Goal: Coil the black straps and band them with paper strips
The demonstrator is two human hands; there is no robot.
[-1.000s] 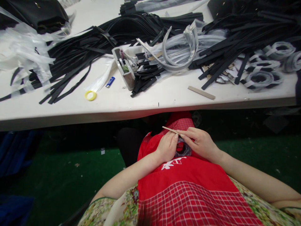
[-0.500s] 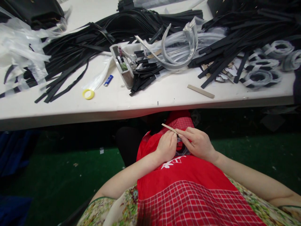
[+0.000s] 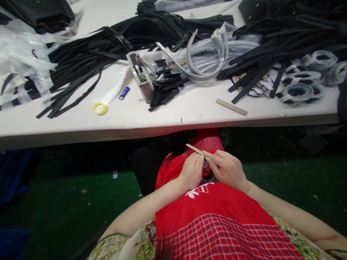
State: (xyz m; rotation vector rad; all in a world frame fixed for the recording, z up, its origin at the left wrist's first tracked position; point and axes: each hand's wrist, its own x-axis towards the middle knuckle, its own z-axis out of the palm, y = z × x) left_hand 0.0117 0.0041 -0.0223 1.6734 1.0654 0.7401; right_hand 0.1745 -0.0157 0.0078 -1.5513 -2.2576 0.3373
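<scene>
Over my lap, in front of the red apron (image 3: pixel 206 202), both hands meet at a thin beige strip (image 3: pixel 194 148). My left hand (image 3: pixel 192 170) is closed around the strip's lower end, and its free end sticks out up and to the left. My right hand (image 3: pixel 229 168) pinches at the same end, thumb and forefinger pressed together against the left fingertips. Something dark and partly clear lies beneath the hands, mostly hidden by them. A similar beige strip (image 3: pixel 231 107) lies on the table near its front edge.
On the white table (image 3: pixel 162 121) lie piles of black straps (image 3: pixel 89 54), a tape dispenser (image 3: pixel 141 77), a blue lighter (image 3: pixel 124 93), a yellow ring (image 3: pixel 100 108), clear plastic tubing (image 3: pixel 206 74) and coiled straps (image 3: pixel 298 90). The table edge runs just beyond my knees.
The view has shifted slightly. Both hands stay together over my lap on the beige strip, with only a tiny movement of the fingers.
</scene>
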